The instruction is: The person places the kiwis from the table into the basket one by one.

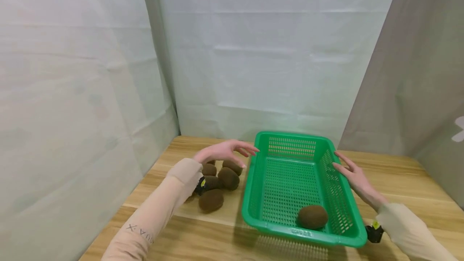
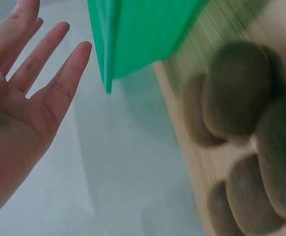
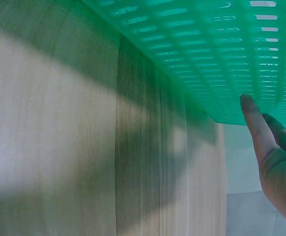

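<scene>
A green plastic basket [image 1: 290, 180] with slotted walls stands on the wooden table. One brown kiwi [image 1: 313, 217] lies inside, in its near right corner. My left hand [image 1: 228, 151] is held over the table at the basket's left rim, palm bare and fingers spread in the left wrist view. Below and beside that hand, several kiwis [image 1: 211, 200] lie bunched together. On the other side, my right hand [image 1: 357, 176] touches the basket's right rim, its fingers fairly straight. In the right wrist view, its fingers [image 3: 255, 120] are against the slotted wall.
White sheeting [image 1: 261, 71] hangs behind the table, with more at the left and a greyer sheet [image 1: 406, 92] at the right. Wooden tabletop [image 1: 398, 176] extends right of the basket. Each wrist wears a small black device [image 1: 374, 233].
</scene>
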A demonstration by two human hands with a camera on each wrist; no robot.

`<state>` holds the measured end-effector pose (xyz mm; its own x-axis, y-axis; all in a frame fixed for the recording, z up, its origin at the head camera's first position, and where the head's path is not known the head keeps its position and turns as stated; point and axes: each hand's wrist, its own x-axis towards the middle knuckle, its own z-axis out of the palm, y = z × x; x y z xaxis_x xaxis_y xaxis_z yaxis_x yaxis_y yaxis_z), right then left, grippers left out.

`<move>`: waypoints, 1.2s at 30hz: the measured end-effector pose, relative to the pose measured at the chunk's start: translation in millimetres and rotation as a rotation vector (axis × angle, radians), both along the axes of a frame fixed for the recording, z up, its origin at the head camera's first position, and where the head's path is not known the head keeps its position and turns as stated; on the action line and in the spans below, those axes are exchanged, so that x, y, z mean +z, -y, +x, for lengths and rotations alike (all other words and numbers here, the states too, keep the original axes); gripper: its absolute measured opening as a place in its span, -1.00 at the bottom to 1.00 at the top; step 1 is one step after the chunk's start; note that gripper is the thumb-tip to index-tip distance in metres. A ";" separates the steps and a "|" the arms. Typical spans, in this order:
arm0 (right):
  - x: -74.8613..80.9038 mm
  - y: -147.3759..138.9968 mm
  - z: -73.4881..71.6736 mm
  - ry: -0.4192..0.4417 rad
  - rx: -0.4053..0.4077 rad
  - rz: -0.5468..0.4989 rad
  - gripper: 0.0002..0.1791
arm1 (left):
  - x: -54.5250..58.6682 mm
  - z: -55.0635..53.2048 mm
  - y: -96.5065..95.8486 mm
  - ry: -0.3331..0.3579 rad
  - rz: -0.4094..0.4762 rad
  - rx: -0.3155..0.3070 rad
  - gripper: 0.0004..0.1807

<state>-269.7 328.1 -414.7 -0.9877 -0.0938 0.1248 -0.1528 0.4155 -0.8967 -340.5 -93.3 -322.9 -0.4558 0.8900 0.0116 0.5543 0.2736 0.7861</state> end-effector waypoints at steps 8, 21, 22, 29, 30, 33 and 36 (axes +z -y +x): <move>0.2 -1.5 0.5 0.001 0.010 -0.014 -0.31 | -1.2 1.0 48.7 -0.054 0.020 0.133 -0.37; 1.5 -2.2 2.0 -0.005 0.017 0.010 -0.30 | -24.2 3.9 123.0 -0.076 0.006 0.290 -0.37; 1.6 -2.1 2.2 -0.005 0.017 0.010 -0.31 | -25.7 4.7 128.3 -0.087 0.000 0.298 -0.36; 1.7 -2.5 3.1 -0.002 0.037 0.002 -0.31 | -43.2 12.4 158.6 -0.036 -0.016 0.346 -0.39; 1.8 -2.3 3.0 -0.001 0.036 0.006 -0.31 | -46.9 13.2 162.5 -0.035 -0.015 0.348 -0.39; 2.4 -2.2 2.8 -0.002 0.025 0.015 -0.30 | -55.9 15.7 172.2 -0.033 -0.013 0.359 -0.39; 3.0 -1.4 2.3 -0.007 0.014 0.020 -0.30 | -61.7 20.6 179.6 -0.019 -0.022 0.367 -0.38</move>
